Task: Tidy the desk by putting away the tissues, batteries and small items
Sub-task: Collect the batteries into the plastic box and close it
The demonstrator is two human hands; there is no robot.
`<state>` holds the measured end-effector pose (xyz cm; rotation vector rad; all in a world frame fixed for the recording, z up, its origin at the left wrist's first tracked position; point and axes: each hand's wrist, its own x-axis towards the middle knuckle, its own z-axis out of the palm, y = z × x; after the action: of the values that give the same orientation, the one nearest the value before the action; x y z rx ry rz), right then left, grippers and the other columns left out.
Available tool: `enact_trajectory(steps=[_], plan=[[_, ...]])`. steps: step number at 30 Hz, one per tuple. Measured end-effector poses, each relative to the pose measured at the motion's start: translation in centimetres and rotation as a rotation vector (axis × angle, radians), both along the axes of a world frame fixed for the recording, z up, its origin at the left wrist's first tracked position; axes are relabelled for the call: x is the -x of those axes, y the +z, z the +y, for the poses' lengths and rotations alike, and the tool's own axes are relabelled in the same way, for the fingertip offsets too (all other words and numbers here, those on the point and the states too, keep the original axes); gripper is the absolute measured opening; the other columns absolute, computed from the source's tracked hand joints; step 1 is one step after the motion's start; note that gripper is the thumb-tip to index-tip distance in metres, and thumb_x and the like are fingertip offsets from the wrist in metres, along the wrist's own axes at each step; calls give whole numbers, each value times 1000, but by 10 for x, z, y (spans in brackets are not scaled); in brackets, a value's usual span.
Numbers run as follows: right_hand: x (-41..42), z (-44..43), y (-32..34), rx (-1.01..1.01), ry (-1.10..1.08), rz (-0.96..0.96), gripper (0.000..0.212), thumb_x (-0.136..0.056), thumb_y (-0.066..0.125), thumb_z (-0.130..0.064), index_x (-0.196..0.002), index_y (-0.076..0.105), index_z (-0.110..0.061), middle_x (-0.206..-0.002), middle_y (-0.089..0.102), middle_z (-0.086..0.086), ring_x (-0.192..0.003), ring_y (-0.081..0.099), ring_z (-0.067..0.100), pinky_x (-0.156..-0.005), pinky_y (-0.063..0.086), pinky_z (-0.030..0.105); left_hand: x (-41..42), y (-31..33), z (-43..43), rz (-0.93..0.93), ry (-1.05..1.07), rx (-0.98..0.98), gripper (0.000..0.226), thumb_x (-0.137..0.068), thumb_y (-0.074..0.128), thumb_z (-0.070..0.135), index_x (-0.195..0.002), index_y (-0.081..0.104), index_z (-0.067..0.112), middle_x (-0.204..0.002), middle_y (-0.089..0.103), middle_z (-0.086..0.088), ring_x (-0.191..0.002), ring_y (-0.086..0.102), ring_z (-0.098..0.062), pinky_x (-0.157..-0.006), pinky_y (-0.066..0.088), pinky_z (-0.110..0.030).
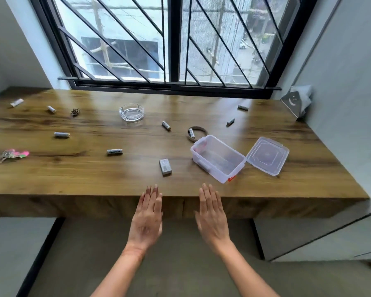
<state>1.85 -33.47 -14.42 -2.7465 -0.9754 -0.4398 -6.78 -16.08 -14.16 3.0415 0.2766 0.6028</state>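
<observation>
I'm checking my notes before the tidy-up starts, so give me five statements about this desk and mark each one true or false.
1. The plastic box is open, with its lid lying beside it. True.
2. The left hand holds a battery. False: the left hand and the right hand are both open and empty.
3. The glass ashtray sits inside the box. False: it stands on the desk, apart from the box.
4. One battery lies inside the brown band. True.
5. The keys lie at the desk's right end. False: they lie at its left end.
</observation>
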Motion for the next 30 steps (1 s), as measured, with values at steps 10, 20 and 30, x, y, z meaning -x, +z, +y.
enact_trajectory(steps=[10, 20, 30], plan=[[13, 20, 50, -205, 48, -55, 74, -76, 71, -23, -136, 34, -1, -145, 32, 21, -138, 19, 28, -114, 12, 40, 21, 48, -2, -16, 68, 56, 82, -60, 77, 10, -130, 34, 1, -145, 32, -20, -143, 3, -30, -113, 8, -38], [-28, 93, 104, -373, 84, -158, 68, -73, 74, -20, -129, 37, -5, -141, 41, 20, -134, 24, 28, -110, 25, 44, -27, 89, 55, -139, 63, 83, 78, -59, 77, 4, -127, 37, 6, -144, 38, -21, -134, 31, -37, -114, 5, -36], [-94, 193, 139, -406, 76, -79, 52, -83, 40, -31, -127, 40, -2, -139, 42, 21, -134, 30, 34, -113, 15, 37, -84, 120, 158, -183, 49, 113, 65, -66, 70, 5, -124, 40, 6, -143, 40, -21, -134, 33, -37, -114, 20, -42]])
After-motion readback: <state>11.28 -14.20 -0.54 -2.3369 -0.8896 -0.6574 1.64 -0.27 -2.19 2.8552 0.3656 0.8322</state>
